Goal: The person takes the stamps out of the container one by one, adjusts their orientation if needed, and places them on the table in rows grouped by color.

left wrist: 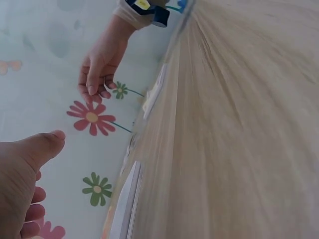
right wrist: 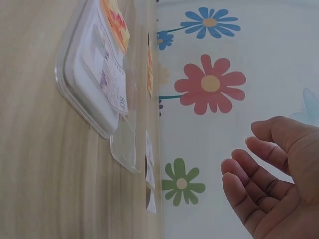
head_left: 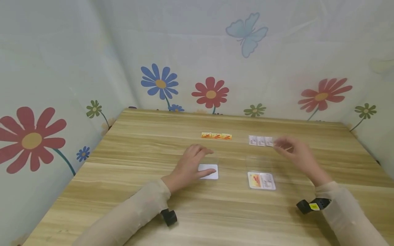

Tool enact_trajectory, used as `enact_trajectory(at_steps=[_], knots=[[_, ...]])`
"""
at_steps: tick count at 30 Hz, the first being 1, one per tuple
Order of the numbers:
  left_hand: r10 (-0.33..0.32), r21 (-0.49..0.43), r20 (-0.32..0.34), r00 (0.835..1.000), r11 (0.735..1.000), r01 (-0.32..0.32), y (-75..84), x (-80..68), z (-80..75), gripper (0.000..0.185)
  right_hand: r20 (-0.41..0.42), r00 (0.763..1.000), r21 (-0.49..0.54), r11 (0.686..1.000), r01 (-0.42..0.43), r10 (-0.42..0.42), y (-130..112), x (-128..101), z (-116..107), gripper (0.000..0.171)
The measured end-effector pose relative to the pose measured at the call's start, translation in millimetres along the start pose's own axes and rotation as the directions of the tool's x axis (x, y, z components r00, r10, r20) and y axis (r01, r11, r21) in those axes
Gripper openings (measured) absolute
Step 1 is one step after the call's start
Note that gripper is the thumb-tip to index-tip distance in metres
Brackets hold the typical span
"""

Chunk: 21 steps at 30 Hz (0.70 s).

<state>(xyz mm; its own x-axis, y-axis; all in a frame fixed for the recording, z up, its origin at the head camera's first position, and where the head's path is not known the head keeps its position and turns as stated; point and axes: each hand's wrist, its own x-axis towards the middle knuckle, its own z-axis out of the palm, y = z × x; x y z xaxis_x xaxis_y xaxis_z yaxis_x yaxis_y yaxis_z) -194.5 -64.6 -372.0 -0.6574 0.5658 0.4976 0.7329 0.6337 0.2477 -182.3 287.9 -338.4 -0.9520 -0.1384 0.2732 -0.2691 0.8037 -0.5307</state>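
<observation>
Nearest, on the wooden surface [head_left: 129, 205] — a clear case of printed cards [head_left: 261, 180], long axis left to right. Level with it, left hand [head_left: 191, 166] with fingers flat on a white card [head_left: 210, 172]. Farther back, right hand [head_left: 295, 152], fingers relaxed and gripping nothing, just right of a row of three white cards [head_left: 261, 140] — plainly the nearer hand to them. Farthest, three orange cards [head_left: 217, 136], well apart from both hands.

a light wooden table [head_left: 129, 191] carries a row of three orange cards [head_left: 216, 136], a row of three white cards [head_left: 260, 140], a white case [head_left: 209, 171] and a clear case of cards [head_left: 261, 180].
</observation>
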Motion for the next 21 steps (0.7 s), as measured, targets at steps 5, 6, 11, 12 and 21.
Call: enact_trajectory(at_steps=[5, 6, 11, 12, 21], knots=[[0.012, -0.028, 0.003, 1.000, 1.000, -0.012, 7.0, 5.2, 4.9, 0.056, -0.003, 0.999, 0.014, 0.999, 0.041, -0.041, -2, -4, 2, 0.020], [0.015, -0.035, 0.001, 1.000, 0.999, -0.015, 8.6, 6.1, 5.7, 0.056, -0.003, 0.999, 0.016, 0.999, 0.044, -0.044, -3, -5, 3, 0.019], [0.043, -0.039, 0.000, 0.999, 0.998, -0.043, 16.3, 11.2, 10.6, 0.055, 0.008, 0.999, 0.014, 0.999, 0.041, -0.041, -5, -9, 7, 0.020], [0.046, -0.036, 0.004, 0.999, 0.998, -0.046, 17.7, 12.0, 11.7, 0.055, 0.012, 0.999, 0.012, 0.999, 0.042, -0.042, -6, -10, 8, 0.021], [0.060, -0.033, 0.055, 0.997, 0.998, -0.058, 28.7, 17.1, 21.8, 0.053, 0.070, 0.997, 0.006, 1.000, 0.018, -0.019, -12, -17, 12, 0.027]])
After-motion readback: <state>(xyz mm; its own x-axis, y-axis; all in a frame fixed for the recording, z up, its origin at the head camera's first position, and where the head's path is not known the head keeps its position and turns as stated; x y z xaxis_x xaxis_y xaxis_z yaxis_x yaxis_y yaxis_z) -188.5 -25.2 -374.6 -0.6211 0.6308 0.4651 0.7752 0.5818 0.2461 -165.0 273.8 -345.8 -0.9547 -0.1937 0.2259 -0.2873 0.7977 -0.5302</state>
